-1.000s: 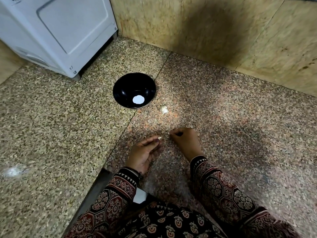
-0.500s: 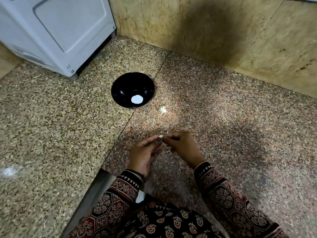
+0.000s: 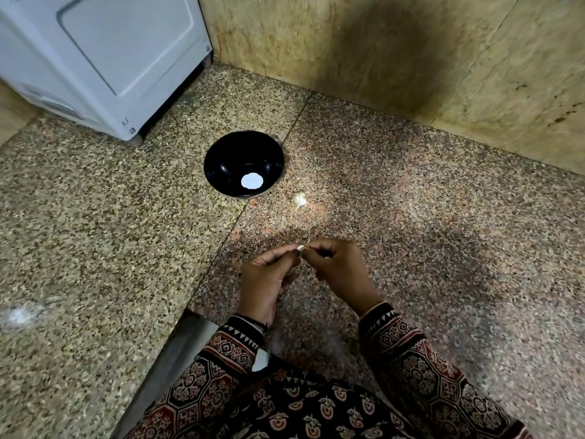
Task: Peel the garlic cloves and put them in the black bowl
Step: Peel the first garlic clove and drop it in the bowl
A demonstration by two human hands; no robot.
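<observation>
At centre my left hand (image 3: 269, 275) pinches 1 garlic clove (image 3: 300, 247) steady so my right hand (image 3: 338, 269), pinching its tip, can strip skin; the black bowl (image 3: 226, 160) sits above.

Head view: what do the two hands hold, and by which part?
One garlic clove: the left hand pinches one end, the right hand the other, with fingertips.

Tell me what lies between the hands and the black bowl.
Head view: bare floor with a slab joint; one loose garlic piece lies just right of that stretch, near the black bowl.
</observation>
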